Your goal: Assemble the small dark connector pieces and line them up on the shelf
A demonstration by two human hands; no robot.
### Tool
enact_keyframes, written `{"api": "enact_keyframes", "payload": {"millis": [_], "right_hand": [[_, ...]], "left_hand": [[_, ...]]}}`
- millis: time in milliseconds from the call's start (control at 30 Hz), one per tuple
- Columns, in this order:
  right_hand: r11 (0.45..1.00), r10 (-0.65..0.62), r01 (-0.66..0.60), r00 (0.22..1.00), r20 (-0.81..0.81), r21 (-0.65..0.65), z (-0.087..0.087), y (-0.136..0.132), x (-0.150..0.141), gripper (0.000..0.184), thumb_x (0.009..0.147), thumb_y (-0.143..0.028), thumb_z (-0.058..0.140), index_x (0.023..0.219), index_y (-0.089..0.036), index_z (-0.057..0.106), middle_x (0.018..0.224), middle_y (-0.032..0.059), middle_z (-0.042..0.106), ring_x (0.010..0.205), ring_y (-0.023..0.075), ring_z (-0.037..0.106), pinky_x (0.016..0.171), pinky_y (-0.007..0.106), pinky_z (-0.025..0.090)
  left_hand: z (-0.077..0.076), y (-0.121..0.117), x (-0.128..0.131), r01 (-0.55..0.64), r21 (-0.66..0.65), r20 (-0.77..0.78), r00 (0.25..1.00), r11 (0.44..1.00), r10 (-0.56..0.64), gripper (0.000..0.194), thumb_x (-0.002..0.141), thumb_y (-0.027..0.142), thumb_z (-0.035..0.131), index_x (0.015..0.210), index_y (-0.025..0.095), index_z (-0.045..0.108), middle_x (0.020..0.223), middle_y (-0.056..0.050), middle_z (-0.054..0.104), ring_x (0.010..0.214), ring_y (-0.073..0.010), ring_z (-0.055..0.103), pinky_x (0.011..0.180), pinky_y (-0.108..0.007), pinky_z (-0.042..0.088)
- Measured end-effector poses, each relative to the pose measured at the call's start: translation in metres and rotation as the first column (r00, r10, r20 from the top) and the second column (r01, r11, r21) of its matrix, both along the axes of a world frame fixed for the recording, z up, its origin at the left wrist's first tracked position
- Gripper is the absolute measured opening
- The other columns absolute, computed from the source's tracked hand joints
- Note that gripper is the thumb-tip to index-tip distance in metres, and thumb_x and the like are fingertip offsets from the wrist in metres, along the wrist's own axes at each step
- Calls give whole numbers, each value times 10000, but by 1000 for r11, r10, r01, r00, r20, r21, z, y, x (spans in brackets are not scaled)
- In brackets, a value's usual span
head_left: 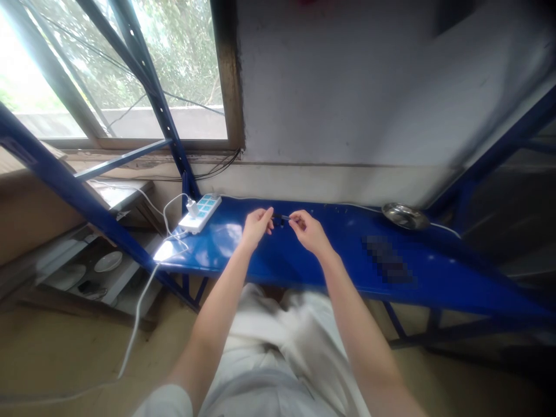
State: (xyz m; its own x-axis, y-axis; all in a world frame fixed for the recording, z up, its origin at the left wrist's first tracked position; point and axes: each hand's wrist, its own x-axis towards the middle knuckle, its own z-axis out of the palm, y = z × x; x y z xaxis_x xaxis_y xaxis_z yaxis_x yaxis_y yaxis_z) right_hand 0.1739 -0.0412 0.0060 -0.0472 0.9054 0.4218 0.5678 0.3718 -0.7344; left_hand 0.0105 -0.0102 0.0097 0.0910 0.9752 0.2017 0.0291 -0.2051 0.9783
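My left grip [259, 225] and right grip [306, 229], both pinched closed, hold opposite ends of a thin dark piece [279, 219]; steadier so, I judge, above the blue counter [282, 258].

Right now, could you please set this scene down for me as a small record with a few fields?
left hand: pinching a dark item, too small to identify
right hand: fingertips at the item's other end
surface: blue table
table's left: white power strip with a plug in it
table's right: shiny metal dish; dark pixelated patch, contents hidden
behind table: window on the left, grey wall beside it
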Motion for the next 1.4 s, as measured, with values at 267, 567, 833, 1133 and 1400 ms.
{"api": "enact_keyframes", "payload": {"millis": [267, 567, 833, 1133, 1400], "right_hand": [[999, 0, -7, 982, 190, 35, -2, 9, 13, 226, 838, -287, 445, 942, -217, 632, 945, 54, 633, 786, 173, 567, 743, 311, 447], [995, 10, -8, 1000, -21, 95, -9, 13, 5, 195, 801, -338, 514, 860, -196, 635, 811, 39, 558, 674, 137, 521, 646, 286, 450], [991, 107, -108, 994, -10, -82, -7, 12, -3, 198, 804, -323, 495, 882, -185, 614, 864, 46, 629, 702, 135, 559, 649, 278, 440], [992, 116, -114, 992, 42, -56, -16, 19, 4, 322, 781, -472, 493, 699, -169, 564, 673, 22, 603, 580, 125, 509, 557, 250, 395], [993, -92, 86, 994, -67, -78, -38, 40, 30, 311, 733, -453, 555, 814, -156, 601, 719, 42, 630, 618, 141, 549, 602, 270, 438]], "left_hand": [[-6, 1, -1, -198, 135, -31, 978, 971, 204, 399, 738, 545, 541, 643, 157, 544, 510, 22, 543, 403, -58, 468, 438, -178, 373], [-14, 1, 9, -24, 114, -162, 986, 993, 43, 343, 690, 487, 611, 681, 145, 588, 515, 15, 562, 410, -62, 469, 441, -190, 379], [-16, 6, 13, 34, 129, -214, 977, 991, -5, 280, 737, 431, 579, 720, 152, 563, 582, 15, 578, 429, -57, 484, 461, -186, 396], [-21, 8, 20, 171, 291, -347, 936, 941, -63, 225, 814, 377, 491, 880, 172, 559, 680, 25, 533, 526, -51, 474, 533, -173, 396], [-68, 23, 17, 4, 212, -295, 954, 977, 60, 260, 862, 378, 398, 945, 178, 542, 701, 7, 563, 528, -65, 482, 547, -187, 405]]}}
